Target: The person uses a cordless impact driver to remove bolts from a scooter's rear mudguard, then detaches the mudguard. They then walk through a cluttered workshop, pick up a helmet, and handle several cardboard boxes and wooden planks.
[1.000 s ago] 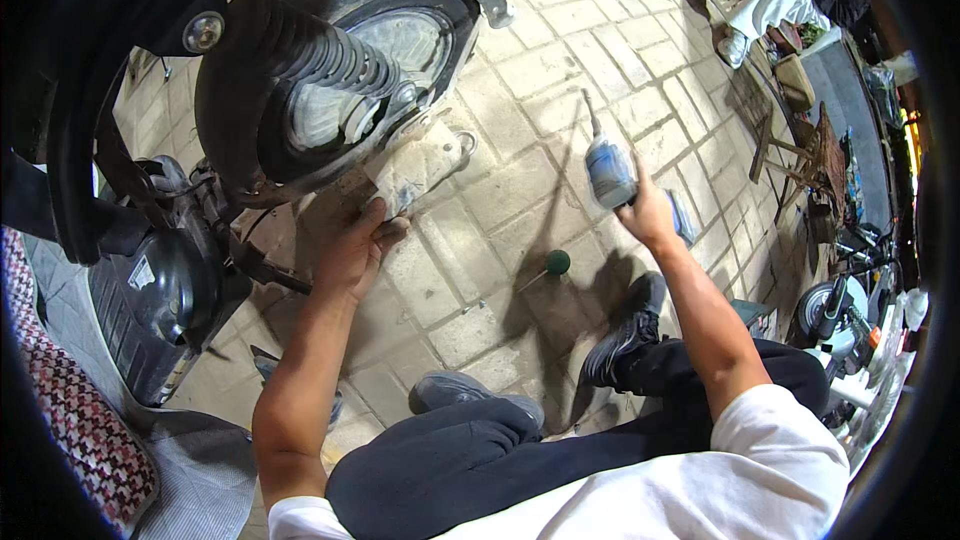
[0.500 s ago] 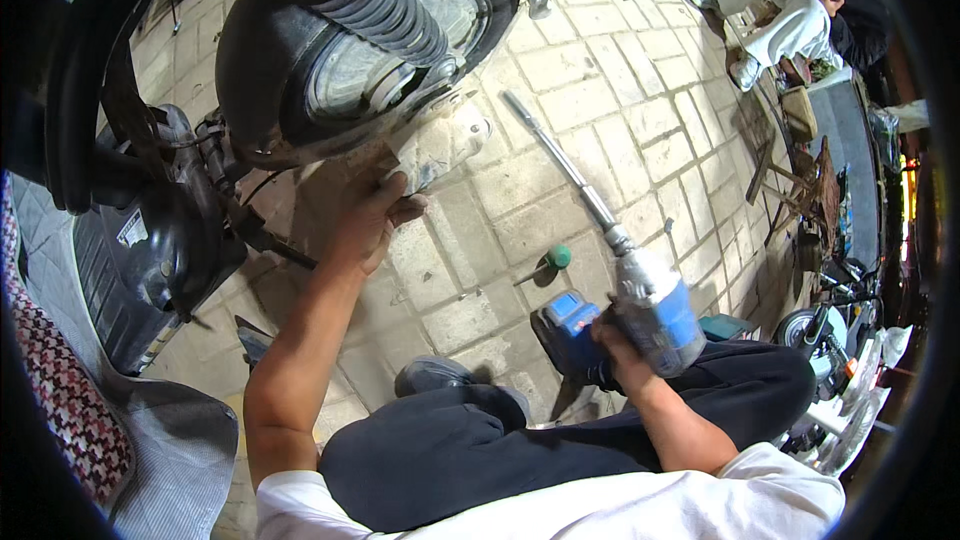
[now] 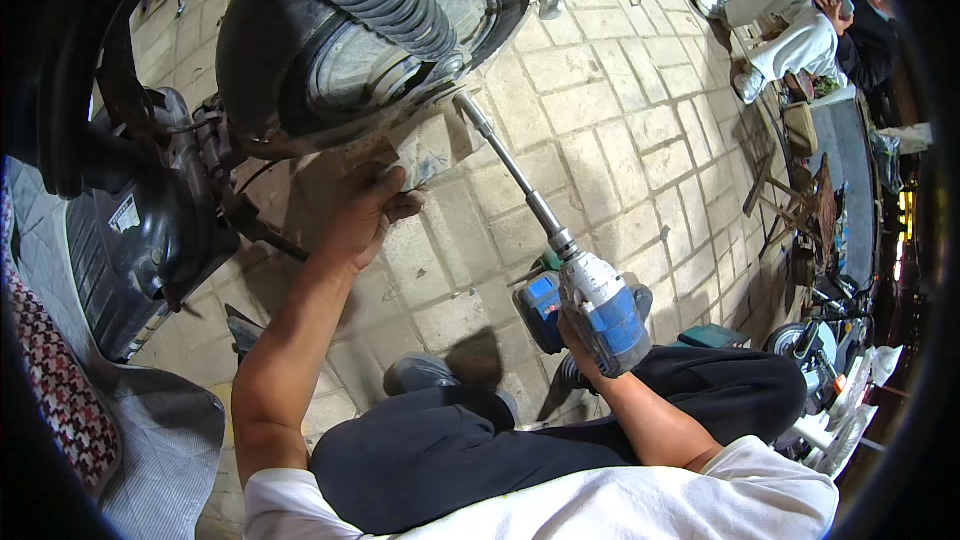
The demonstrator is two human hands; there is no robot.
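My left hand [image 3: 370, 213] grips a dusty metal bracket [image 3: 413, 155] beneath the scooter's rear wheel [image 3: 262, 75]. In my right hand [image 3: 590, 345] is a blue and silver cordless impact wrench [image 3: 615, 317], held by its handle above a blue battery pack. Its long extension and socket [image 3: 470, 112] angle up-left, the tip close to the lower end of the ribbed shock absorber [image 3: 390, 10] and the bracket; whether it touches cannot be made out. A green-handled tool [image 3: 548, 262] lies on the paving, mostly hidden behind the wrench.
A seated person in white trousers [image 3: 760, 0] is at the upper right, near a wooden stool [image 3: 775, 198]. A black scooter body [image 3: 140, 260] and grey quilted cover [image 3: 170, 440] are at left. A teal case [image 3: 715, 337] and a parked vehicle [image 3: 830, 390] are at right.
My right hand has lowered and swung the wrench round, so its socket now points toward the wheel hub area. My left hand stays on the bracket. The view has shifted slightly.
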